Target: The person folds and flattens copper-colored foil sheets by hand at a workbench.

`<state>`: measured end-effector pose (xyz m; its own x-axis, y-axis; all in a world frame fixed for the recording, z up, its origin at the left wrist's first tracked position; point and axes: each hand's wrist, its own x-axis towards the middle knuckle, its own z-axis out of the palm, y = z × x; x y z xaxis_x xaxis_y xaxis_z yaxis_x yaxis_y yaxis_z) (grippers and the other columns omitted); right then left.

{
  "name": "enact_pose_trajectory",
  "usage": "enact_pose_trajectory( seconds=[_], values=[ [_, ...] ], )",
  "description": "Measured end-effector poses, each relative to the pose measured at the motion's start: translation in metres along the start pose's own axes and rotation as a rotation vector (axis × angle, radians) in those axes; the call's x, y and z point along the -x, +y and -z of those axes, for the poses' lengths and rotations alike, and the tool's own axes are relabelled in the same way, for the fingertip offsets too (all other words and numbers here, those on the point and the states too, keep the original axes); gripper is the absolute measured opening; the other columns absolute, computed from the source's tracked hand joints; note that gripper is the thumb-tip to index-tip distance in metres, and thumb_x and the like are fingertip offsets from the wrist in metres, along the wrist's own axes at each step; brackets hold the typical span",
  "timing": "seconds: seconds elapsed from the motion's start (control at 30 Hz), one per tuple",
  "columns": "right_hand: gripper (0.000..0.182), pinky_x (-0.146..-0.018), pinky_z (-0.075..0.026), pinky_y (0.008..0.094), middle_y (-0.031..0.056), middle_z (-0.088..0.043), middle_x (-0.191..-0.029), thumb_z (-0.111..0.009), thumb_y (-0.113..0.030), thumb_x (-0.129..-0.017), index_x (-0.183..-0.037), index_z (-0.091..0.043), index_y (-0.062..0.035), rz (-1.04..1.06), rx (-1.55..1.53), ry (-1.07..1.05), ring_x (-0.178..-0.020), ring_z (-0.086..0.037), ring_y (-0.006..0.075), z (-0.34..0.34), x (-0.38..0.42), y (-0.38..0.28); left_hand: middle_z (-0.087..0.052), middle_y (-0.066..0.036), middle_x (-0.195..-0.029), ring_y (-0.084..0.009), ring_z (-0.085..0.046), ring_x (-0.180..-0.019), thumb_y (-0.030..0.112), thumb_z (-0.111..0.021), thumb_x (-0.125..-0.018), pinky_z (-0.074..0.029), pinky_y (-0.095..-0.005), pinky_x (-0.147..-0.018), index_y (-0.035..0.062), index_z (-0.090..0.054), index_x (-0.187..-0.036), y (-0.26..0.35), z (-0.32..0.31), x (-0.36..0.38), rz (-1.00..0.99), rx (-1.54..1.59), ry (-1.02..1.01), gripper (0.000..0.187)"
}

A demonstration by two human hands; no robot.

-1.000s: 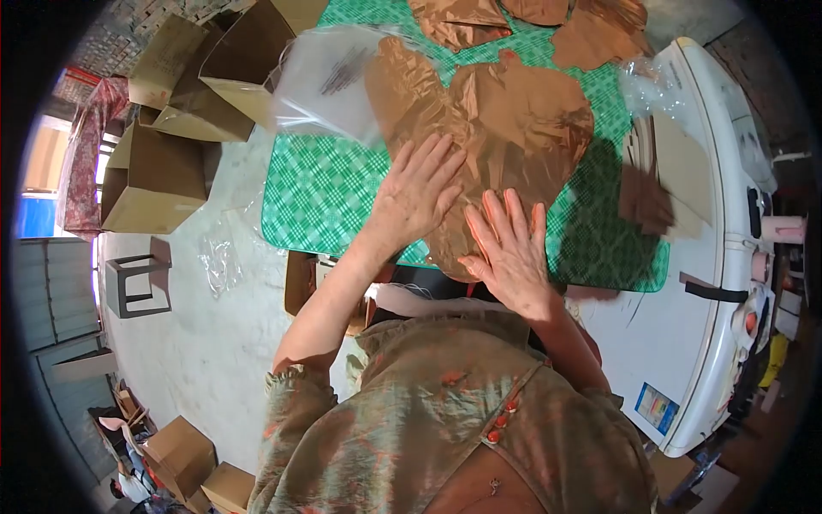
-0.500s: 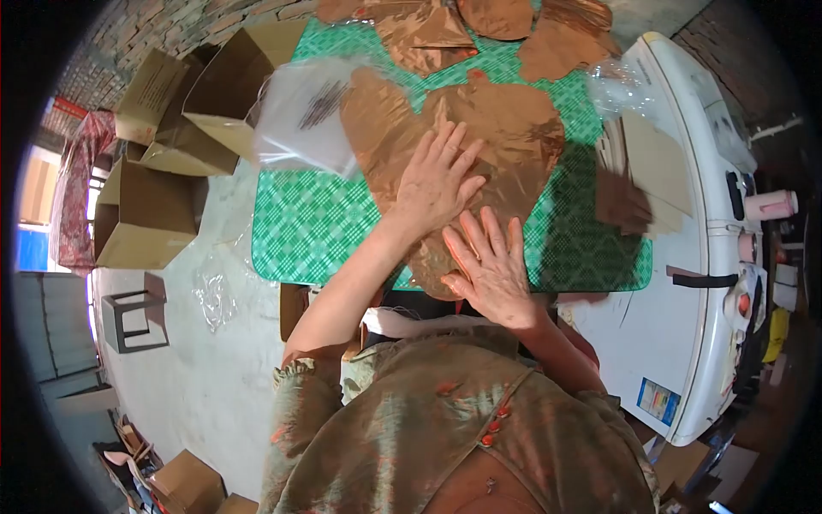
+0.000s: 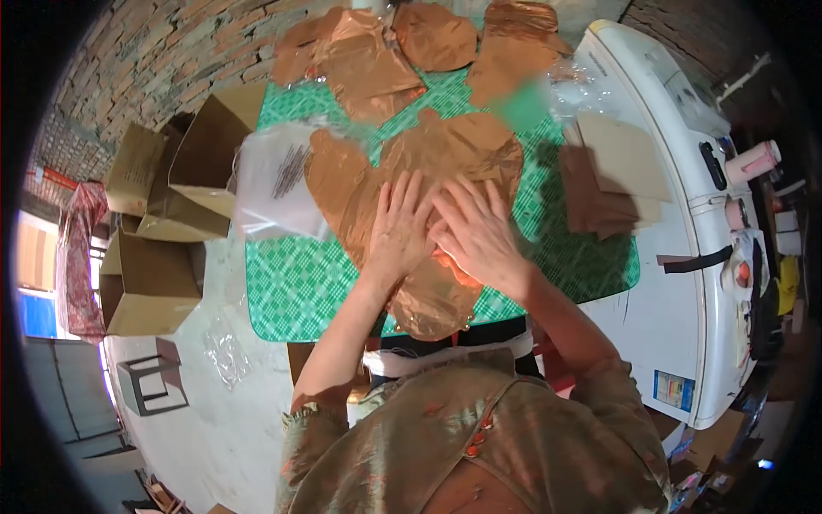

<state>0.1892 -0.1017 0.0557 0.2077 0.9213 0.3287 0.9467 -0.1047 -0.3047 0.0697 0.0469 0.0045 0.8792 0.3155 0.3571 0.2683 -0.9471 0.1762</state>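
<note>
A flat copper-coloured foil balloon [image 3: 338, 184] with rounded lobes lies in front of me on a green checked tablecloth [image 3: 300, 287]. My left hand [image 3: 398, 227] rests flat on its middle, fingers stretched out. Beside it, my right hand [image 3: 479, 236] also presses on the foil with spread fingers, its tips close to those of the left. The lower end of the foil reaches the near table edge. More copper foil pieces [image 3: 364, 77] lie along the far side. A stack of clear plastic bags [image 3: 278, 184] sits left of the balloon, partly against its edge.
Open cardboard boxes [image 3: 154, 287] stand on the left, with a small dark stool [image 3: 154, 385] on the floor. Beige sheets [image 3: 616, 163] lie at the table's right side. A white appliance [image 3: 599, 343] borders the table there, and a brick wall [image 3: 184, 51] rises behind.
My right hand has moved forward from the foil's lower end to beside my left hand. The left hand stays flat on the foil. The camera view has shifted.
</note>
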Motion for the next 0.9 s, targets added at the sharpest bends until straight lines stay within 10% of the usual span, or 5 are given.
enact_pose_trajectory(
  seconds=[0.2,0.37,0.47,0.9],
  values=[
    [0.073,-0.130,-0.008,0.0583,0.0145,-0.020,-0.176,-0.039,-0.047,-0.107,-0.168,-0.023,-0.0099,-0.202,0.257,-0.303,-0.163,-0.014,0.0331,-0.030,-0.074,0.079,-0.038,-0.021,-0.166,-0.0389,-0.030,-0.156,0.050,-0.053,-0.105,-0.021,-0.0571,-0.127,0.0120,-0.047,-0.158,0.005,0.006,-0.001,0.021,-0.036,-0.040,0.066],
    [0.057,-0.123,-0.027,0.0563,0.0208,-0.055,-0.152,-0.048,-0.040,-0.104,-0.144,-0.057,-0.0002,-0.400,0.693,-0.145,-0.150,-0.038,0.0384,-0.009,-0.112,0.166,-0.037,-0.020,-0.167,-0.0379,-0.030,-0.157,0.051,-0.052,-0.105,-0.022,-0.0567,-0.127,0.0131,-0.045,-0.160,0.007,0.010,-0.002,0.030,-0.060,-0.070,0.067],
    [0.049,-0.114,-0.039,0.0520,0.0196,-0.066,-0.134,-0.058,-0.040,-0.101,-0.124,-0.069,0.0013,-0.313,0.440,0.028,-0.138,-0.050,0.0413,-0.002,-0.138,0.189,-0.037,-0.020,-0.167,-0.0379,-0.030,-0.157,0.052,-0.051,-0.105,-0.021,-0.0565,-0.128,0.0127,-0.045,-0.160,0.007,0.009,-0.002,0.024,-0.049,-0.062,0.067],
    [0.024,-0.085,-0.058,0.0470,0.0180,-0.077,-0.102,-0.066,-0.024,-0.095,-0.098,-0.080,-0.0053,-0.301,0.383,-0.044,-0.100,-0.074,0.0366,-0.022,-0.191,0.215,-0.032,-0.022,-0.168,-0.0442,-0.025,-0.157,0.042,-0.064,-0.102,-0.023,-0.0564,-0.128,0.0070,-0.045,-0.159,0.000,0.031,-0.018,0.037,0.121,0.050,0.070]
  ],
)
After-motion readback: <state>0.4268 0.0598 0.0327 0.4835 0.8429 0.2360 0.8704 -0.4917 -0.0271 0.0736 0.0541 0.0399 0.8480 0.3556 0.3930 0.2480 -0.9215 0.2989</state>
